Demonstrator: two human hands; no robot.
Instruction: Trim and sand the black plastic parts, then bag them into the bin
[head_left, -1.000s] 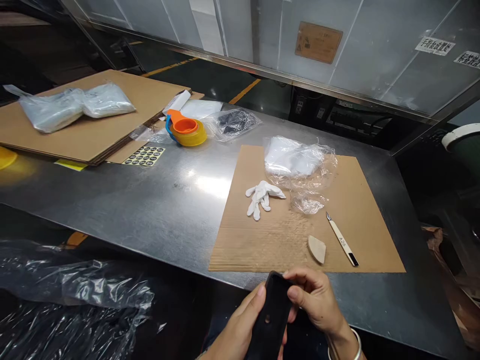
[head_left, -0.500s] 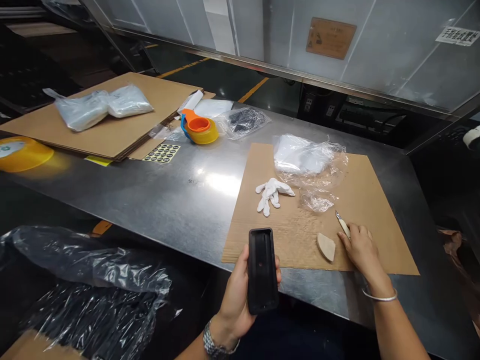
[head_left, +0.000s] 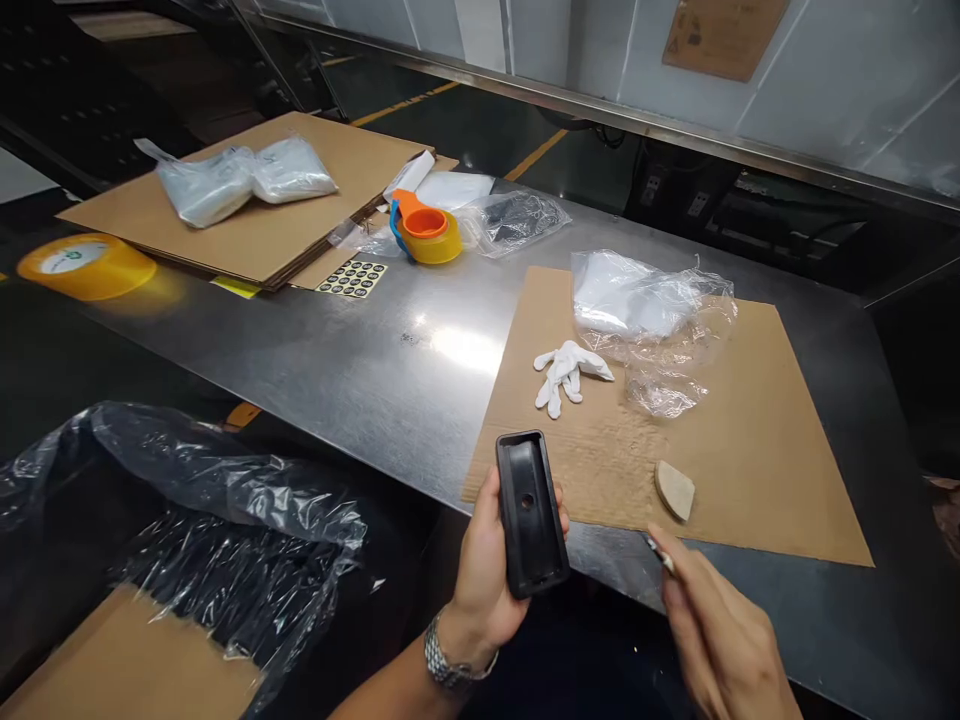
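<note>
A black rectangular tray-like part (head_left: 531, 515), hollow side up with a small hole in its floor, is held in my left hand (head_left: 487, 570) in front of the table's near edge. My right hand (head_left: 724, 635) pinches a slim knife (head_left: 661, 553), its tip pointing up and left, just off the cardboard's lower edge. On the flat cardboard sheet (head_left: 757, 440) lie a beige wedge-shaped block (head_left: 675, 490), a white glove (head_left: 571, 375) and clear plastic bags (head_left: 637, 300) with white contents.
On the metal table (head_left: 360, 370) are stacked cardboard (head_left: 262, 230) with two filled bags, an orange tape dispenser (head_left: 427, 228), a sticker sheet (head_left: 352, 278) and a yellow tape roll (head_left: 86, 265). A plastic-lined box (head_left: 225, 490) stands lower left.
My right hand has lifted the knife off the cardboard and brought it down and left, nearer the black part. The black part is tilted slightly differently. The camera view has shifted.
</note>
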